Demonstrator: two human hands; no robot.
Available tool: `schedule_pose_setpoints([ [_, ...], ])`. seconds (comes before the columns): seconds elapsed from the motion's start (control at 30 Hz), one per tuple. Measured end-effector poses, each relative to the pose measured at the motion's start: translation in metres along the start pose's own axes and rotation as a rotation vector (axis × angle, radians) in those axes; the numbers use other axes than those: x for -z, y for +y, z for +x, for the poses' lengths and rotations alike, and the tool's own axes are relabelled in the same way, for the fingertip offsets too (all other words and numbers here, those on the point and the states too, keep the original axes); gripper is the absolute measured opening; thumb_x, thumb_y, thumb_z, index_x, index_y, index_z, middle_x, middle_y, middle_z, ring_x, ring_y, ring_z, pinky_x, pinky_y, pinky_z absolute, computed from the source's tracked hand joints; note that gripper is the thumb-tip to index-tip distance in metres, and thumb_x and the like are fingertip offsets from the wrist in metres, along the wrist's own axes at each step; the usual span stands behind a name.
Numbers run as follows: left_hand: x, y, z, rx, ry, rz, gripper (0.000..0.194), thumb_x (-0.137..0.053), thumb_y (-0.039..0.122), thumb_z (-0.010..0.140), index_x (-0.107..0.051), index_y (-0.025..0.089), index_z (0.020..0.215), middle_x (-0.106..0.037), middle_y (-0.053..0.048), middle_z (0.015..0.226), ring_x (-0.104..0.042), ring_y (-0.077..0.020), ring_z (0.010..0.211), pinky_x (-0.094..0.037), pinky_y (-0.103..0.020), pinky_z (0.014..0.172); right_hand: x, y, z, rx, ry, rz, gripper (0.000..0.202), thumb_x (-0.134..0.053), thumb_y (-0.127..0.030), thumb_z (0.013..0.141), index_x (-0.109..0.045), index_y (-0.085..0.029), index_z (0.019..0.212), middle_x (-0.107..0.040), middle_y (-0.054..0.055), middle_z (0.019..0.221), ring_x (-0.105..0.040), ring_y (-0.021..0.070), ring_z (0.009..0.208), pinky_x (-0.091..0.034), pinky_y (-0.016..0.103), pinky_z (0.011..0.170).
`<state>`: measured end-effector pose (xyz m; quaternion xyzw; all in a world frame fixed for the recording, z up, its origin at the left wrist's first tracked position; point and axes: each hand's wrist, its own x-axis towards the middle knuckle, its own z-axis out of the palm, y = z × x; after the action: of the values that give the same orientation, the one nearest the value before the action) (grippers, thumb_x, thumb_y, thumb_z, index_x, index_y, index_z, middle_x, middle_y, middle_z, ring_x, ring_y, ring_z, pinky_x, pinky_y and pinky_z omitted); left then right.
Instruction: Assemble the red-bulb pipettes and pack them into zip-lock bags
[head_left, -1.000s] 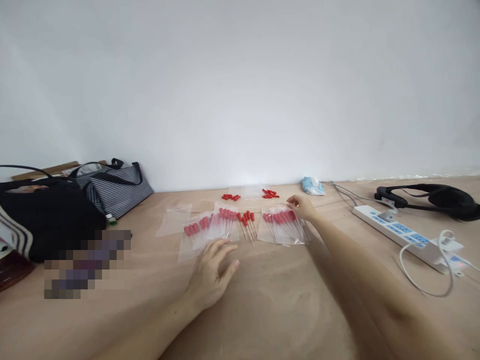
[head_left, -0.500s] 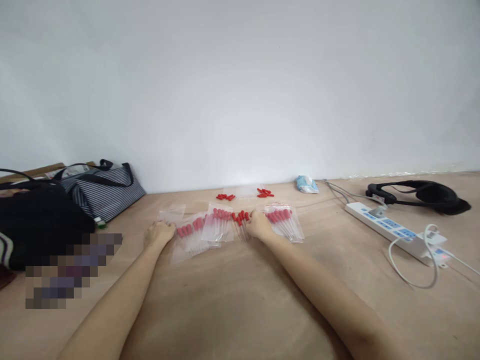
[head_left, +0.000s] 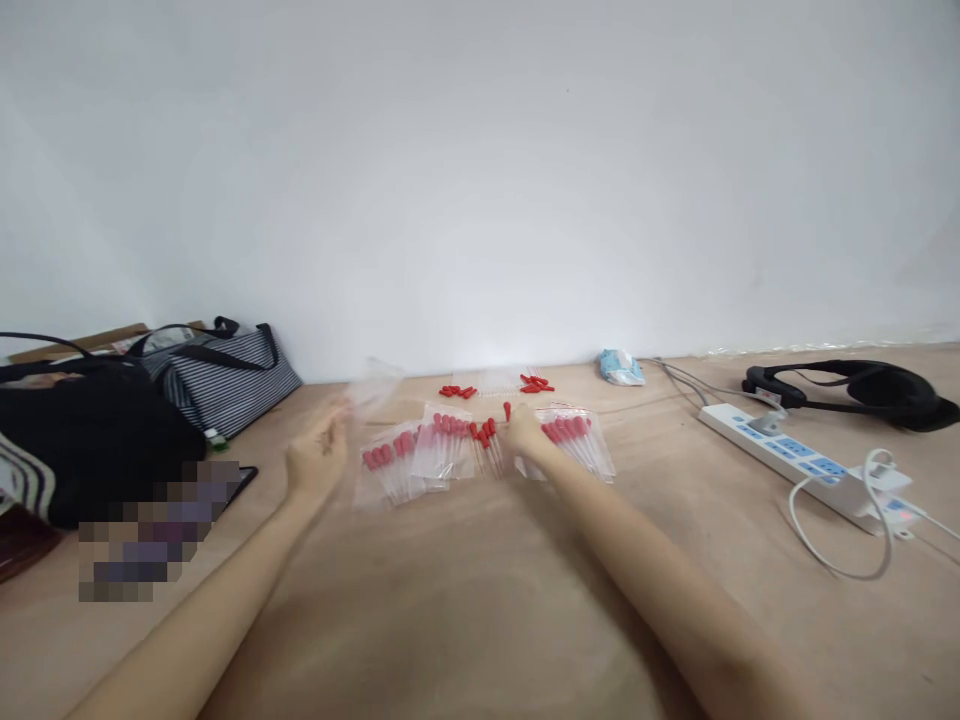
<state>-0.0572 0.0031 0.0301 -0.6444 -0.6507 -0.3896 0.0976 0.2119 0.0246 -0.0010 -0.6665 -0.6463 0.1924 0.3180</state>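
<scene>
My left hand [head_left: 321, 448], blurred by motion, is closed on a clear plastic bag [head_left: 376, 385] raised off the table. My right hand [head_left: 523, 432] is closed on a dropper, whose red bulb [head_left: 508, 411] sticks up beyond the fingers; its tube is hidden. Just left of that hand lie several loose red-bulbed droppers [head_left: 484, 436]. Filled bags of droppers lie on both sides: overlapping bags [head_left: 442, 455] to the left, and another bag [head_left: 581, 440] to the right, partly behind my right hand.
Two groups of red bulbs, a left group [head_left: 457, 391] and a right group [head_left: 536, 383], lie near the wall with clear tubes between. A blue-white packet [head_left: 622, 367], power strip [head_left: 806, 462] and black headset [head_left: 855, 390] are rightward. A striped bag [head_left: 232, 375] stands left.
My left hand has lifted the plastic bag off the table, turning upright. My right hand has moved slightly up, and a red bulb now shows above its fingers. The camera view has shifted a little.
</scene>
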Motion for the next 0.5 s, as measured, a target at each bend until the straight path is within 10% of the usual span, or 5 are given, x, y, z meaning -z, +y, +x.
schedule_pose_setpoints([
  [0.2, 0.002, 0.044, -0.086, -0.706, -0.608, -0.413, 0.029, -0.039, 0.023, 0.086, -0.063, 0.022, 0.103, -0.063, -0.003, 0.108, -0.049, -0.0198, 0.112, -0.035, -0.041, 0.099, 0.039, 0.041, -0.04, -0.054, 0.033, 0.25, 0.046, -0.04, -0.021, 0.077, -0.027, -0.015, 0.12, -0.048, -0.005, 0.06, -0.05, 0.0113, 0.049, -0.039, 0.022, 0.045],
  [0.5, 0.007, 0.063, -0.107, -0.638, -0.891, -0.327, 0.038, -0.044, 0.031, 0.085, -0.045, 0.025, 0.123, -0.043, -0.004, 0.13, -0.036, -0.0217, 0.122, -0.029, -0.046, 0.102, 0.038, 0.065, -0.104, -0.023, 0.158, 0.828, 0.065, -0.051, -0.03, 0.069, -0.017, -0.025, 0.124, -0.041, -0.009, 0.064, -0.044, 0.007, 0.041, -0.038, 0.021, 0.04],
])
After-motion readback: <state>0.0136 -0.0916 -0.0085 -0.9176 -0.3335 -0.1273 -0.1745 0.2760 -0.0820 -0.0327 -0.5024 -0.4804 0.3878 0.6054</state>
